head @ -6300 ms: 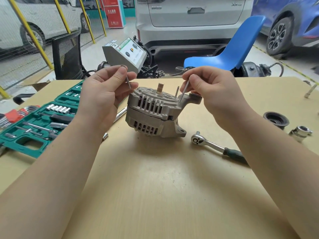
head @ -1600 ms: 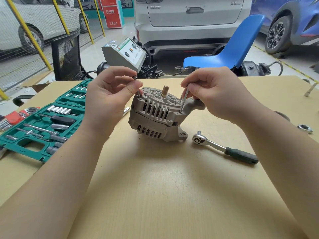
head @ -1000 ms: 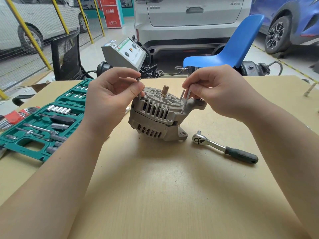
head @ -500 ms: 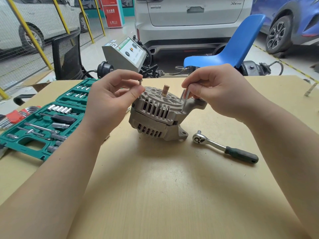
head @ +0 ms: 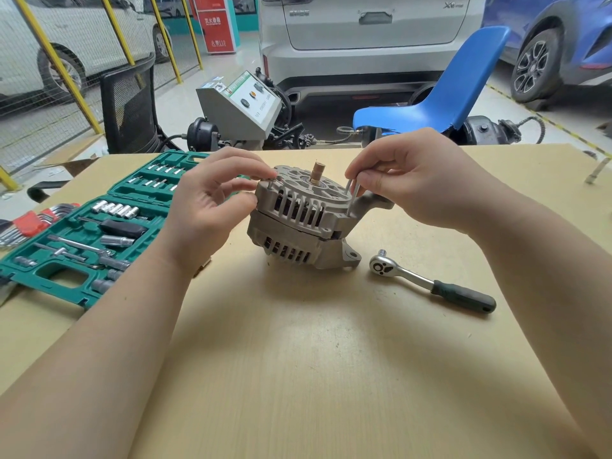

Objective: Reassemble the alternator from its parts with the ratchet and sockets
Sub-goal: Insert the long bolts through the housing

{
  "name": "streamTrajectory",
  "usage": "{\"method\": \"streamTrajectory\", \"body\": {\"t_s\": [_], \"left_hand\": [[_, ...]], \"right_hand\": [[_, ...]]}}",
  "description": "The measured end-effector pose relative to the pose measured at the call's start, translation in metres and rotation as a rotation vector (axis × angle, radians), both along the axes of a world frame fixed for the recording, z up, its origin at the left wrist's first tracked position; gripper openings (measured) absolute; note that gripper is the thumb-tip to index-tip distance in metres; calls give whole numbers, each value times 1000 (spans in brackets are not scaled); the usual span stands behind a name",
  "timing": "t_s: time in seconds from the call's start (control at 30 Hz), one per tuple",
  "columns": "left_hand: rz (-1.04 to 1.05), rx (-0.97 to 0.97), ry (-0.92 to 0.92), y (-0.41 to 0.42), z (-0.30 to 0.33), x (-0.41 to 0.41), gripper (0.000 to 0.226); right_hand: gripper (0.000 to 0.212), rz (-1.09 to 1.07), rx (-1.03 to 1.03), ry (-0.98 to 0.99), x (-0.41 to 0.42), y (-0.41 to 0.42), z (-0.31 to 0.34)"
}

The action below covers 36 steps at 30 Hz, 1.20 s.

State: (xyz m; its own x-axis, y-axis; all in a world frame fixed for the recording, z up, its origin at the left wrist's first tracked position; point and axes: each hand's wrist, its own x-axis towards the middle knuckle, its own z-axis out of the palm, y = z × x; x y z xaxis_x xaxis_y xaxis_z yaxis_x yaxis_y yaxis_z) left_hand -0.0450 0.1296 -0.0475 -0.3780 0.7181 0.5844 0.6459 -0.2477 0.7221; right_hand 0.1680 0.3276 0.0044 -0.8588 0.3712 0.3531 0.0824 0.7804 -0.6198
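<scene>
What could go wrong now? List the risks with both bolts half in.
1. The left hand and right hand each pinch a long steel through-bolt; neither steadies the tilted grey cast-aluminium alternator, so it could rock.
2. The right bolt leans, so it may cross-thread.

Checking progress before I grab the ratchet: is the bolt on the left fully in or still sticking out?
Sticking out. The left hand pinches the bolt, its shank showing above the alternator.
</scene>
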Motion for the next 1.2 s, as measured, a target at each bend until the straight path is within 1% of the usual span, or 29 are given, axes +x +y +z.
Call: {"method": "streamTrajectory", "body": {"t_s": [0.13,0.2,0.27,0.37,0.47,0.57,0.67,0.8,0.9,0.97,1.1,1.2], "left_hand": [[-24,-22,15,0,-5,-5,35],[-48,-12,32,1,-9,-5,31],[-70,-9,56,3,-15,-4,32],[-41,-30,96,8,-27,0,46],[38,-8,128,14,-37,5,63],[79,43,145,19,-44,11,74],[109,70,153,21,-49,15,80],[103,35,186,18,-51,14,89],[25,-17,211,16,-52,10,104],[-12,-32,245,16,-52,6,109],[-23,-31,278,18,-53,2,116],[-2,-3,293,19,-55,3,110]], "right_hand": [[20,13,-35,-21,0,1,-1],[18,4,8,-43,0,2,-1],[16,9,80,-84,-1,2,-2],[15,28,93,-116,-1,2,-2],[14,36,95,-122,-1,2,-2],[13,30,95,-108,-2,2,-2],[10,31,97,-110,-1,4,-2],[11,64,137,-146,1,6,-1],[10,46,149,-151,0,6,-1],[6,30,156,-143,-2,4,-4],[19,-7,161,-125,-5,1,-8],[11,39,117,-124,-1,5,-6]]}}
